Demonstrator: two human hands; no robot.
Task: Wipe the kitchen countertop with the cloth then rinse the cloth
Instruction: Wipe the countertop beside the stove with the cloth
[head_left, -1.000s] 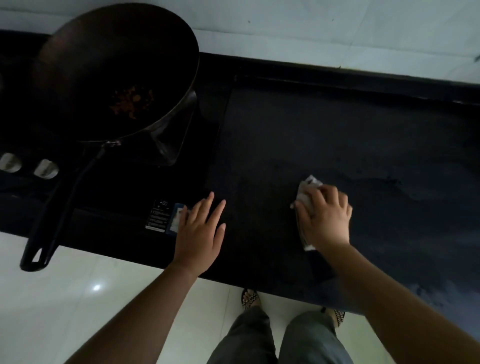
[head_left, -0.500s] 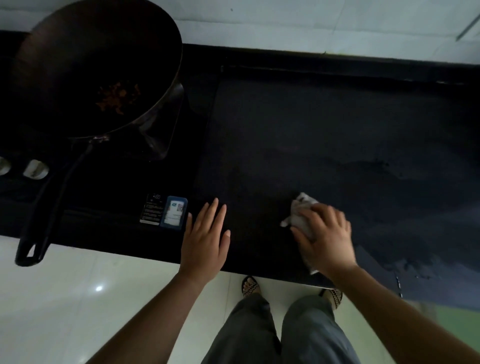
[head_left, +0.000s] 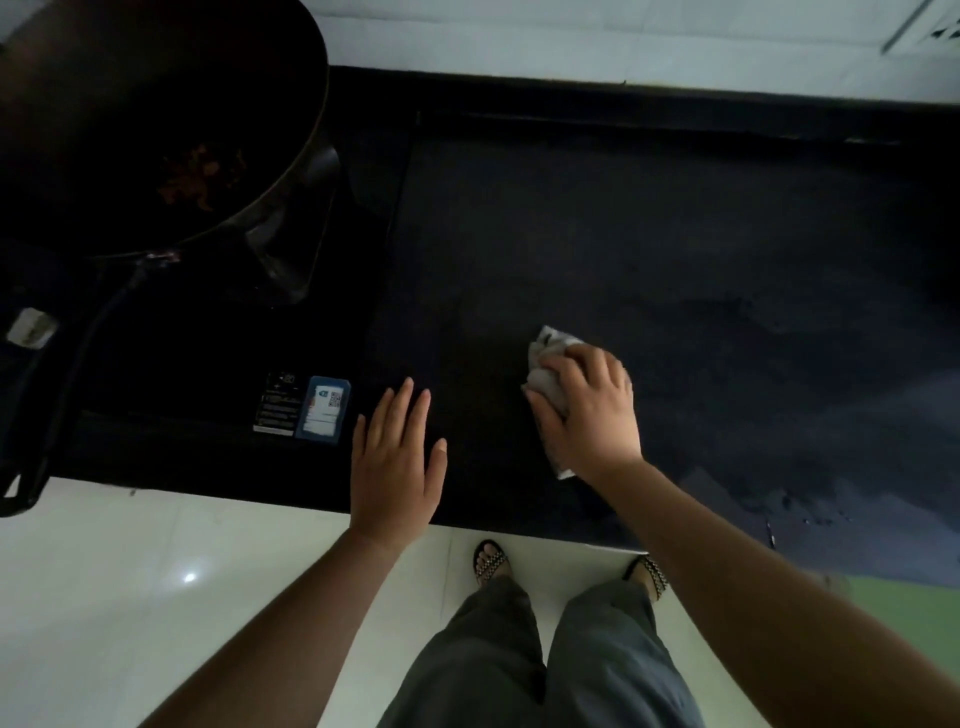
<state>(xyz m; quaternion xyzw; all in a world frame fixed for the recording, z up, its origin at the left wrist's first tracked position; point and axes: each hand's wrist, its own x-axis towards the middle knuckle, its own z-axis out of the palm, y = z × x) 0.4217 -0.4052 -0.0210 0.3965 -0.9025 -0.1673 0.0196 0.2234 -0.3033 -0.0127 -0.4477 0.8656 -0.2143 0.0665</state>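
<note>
A small pale grey cloth (head_left: 550, 364) lies bunched on the dark countertop (head_left: 649, 234), pressed down under my right hand (head_left: 589, 410). Only its far corner and a strip near my wrist show; the hand covers the rest. My left hand (head_left: 397, 457) rests flat on the counter's front edge, fingers spread, holding nothing. Damp streaks darken the counter to the right of the cloth.
A black wok (head_left: 145, 124) with food scraps sits on the stove (head_left: 208, 364) at the left, its long handle (head_left: 47, 395) sticking out past the front edge. Labels (head_left: 304, 410) are stuck on the stove front. White tiled wall behind; my legs and sandalled feet on pale floor below.
My right hand drew the cloth toward the front edge, then pushed it back a little away from me. The left hand stayed planted. The view shifted slightly.
</note>
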